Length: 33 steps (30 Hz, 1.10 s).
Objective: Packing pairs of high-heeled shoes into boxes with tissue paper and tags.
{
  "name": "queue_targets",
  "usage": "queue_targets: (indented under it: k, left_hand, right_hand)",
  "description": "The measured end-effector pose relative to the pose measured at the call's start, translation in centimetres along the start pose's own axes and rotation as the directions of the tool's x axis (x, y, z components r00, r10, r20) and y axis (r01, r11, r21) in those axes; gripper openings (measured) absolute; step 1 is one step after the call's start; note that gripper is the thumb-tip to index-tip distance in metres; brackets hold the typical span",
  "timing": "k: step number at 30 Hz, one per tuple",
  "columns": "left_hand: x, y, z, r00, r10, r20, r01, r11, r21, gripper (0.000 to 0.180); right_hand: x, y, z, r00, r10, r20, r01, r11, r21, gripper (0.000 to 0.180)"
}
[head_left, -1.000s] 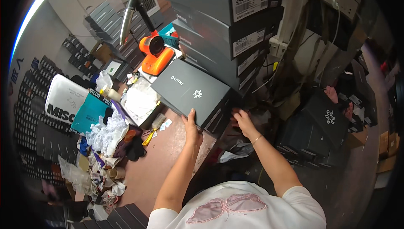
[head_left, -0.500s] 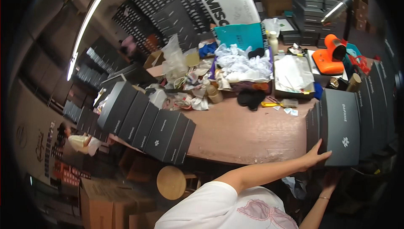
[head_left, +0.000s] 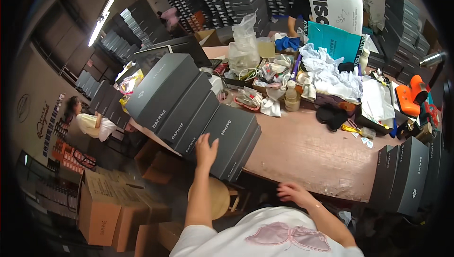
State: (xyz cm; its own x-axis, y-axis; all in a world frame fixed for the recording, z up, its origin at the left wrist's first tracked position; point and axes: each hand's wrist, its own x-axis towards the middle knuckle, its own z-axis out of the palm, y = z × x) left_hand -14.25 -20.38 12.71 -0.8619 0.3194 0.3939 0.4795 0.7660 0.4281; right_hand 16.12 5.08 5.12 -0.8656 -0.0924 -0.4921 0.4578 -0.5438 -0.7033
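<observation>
My left hand reaches to the left end of the table, its fingers apart over the lid of a dark grey shoebox. Whether the fingertips press on the lid is hard to tell. More grey shoeboxes rise in a stepped row to the left of that one. In front of the table's near edge, my right hand hangs with loosely bent, parted fingers and nothing in it. On the right end of the table stand further grey shoeboxes, out of touch with either hand.
At the back sit a tray of crumpled white paper, a box of white sheets and an orange device. A bottle and a yellow cutter lie nearer. A round stool and cartons stand below left; a person is beyond.
Both hands have left the right-hand shoebox. My left hand has swung over to the boxes at the left, and my right hand has drawn in before the table. The view has turned left.
</observation>
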Motion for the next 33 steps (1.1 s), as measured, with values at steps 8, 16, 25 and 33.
queue_targets:
  k: [8, 16, 25, 33]
  left_hand:
    - [1.1, -3.4, 1.1, 0.991, -0.083, 0.109, 0.05, 0.959, 0.281, 0.056]
    - [-5.4, 9.3, 6.5, 0.862, -0.071, 0.502, 0.237, 0.932, -0.275, 0.068]
    - [-7.3, 17.3, 15.3, 0.335, 0.108, 0.936, 0.939, 0.043, -0.341, 0.052]
    - [-1.2, 18.5, 6.9, 0.603, 0.014, 0.798, 0.794, -0.106, -0.599, 0.048]
  right_hand:
    - [19.7, -3.6, 15.3, 0.923, -0.115, -0.368, 0.153, 0.985, 0.075, 0.052]
    - [6.7, -1.5, -2.0, 0.892, -0.033, -0.45, 0.094, 0.989, 0.113, 0.034]
    - [-4.5, -5.2, -13.4, 0.899, 0.05, -0.435, 0.022, 0.987, 0.158, 0.059]
    - [-2.8, -6.1, -9.1, 0.716, -0.47, -0.516, 0.451, 0.876, -0.172, 0.05]
